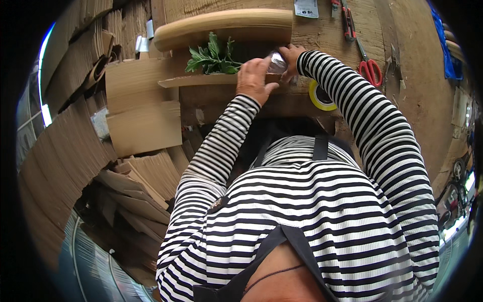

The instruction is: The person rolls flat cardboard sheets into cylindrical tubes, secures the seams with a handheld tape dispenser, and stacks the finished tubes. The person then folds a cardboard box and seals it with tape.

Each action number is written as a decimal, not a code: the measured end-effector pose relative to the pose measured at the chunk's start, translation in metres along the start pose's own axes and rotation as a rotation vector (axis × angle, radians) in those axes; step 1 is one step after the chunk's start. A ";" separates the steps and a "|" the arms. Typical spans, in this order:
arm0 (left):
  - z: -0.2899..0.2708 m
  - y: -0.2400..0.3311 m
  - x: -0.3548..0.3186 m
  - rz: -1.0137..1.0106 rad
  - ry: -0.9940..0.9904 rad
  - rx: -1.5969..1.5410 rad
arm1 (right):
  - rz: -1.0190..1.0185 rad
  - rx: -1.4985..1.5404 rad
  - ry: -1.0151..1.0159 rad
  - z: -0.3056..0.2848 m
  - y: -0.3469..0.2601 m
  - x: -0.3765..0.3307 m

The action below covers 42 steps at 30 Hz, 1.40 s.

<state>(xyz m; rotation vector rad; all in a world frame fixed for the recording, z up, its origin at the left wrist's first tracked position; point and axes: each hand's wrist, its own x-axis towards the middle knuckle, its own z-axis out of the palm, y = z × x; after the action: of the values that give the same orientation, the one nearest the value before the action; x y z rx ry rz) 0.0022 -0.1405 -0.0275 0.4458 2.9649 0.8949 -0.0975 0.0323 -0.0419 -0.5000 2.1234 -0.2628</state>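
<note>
A leafy green plant (214,56) lies inside a curled cardboard sheet (221,25), its leaves pointing left. At its right end is a shiny silver, plastic-looking wrapping (276,63). My left hand (255,78) is bent over the near cardboard flap (201,80), fingers on the inner side and thumb toward me; its fingertips are partly hidden beside the stems. My right hand (291,59) is closed round the right end of the silver wrapping. What lies under the wrapping is hidden.
A yellow tape roll (322,96) lies near my right forearm. Red-handled scissors (371,72), a red-and-black cutter (348,25) and a small white packet (306,8) lie on the wooden table (412,75). Stacked cardboard sheets (65,166) crowd the left side.
</note>
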 end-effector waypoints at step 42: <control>0.030 -0.013 -0.023 0.103 0.070 0.079 | -0.073 0.452 0.213 0.059 0.052 0.005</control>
<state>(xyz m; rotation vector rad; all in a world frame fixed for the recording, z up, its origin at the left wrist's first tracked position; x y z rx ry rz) 0.0240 -0.1412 -0.0615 0.5872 3.0749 0.8197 -0.0645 0.0768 -0.0976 -0.2906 2.1595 -0.8472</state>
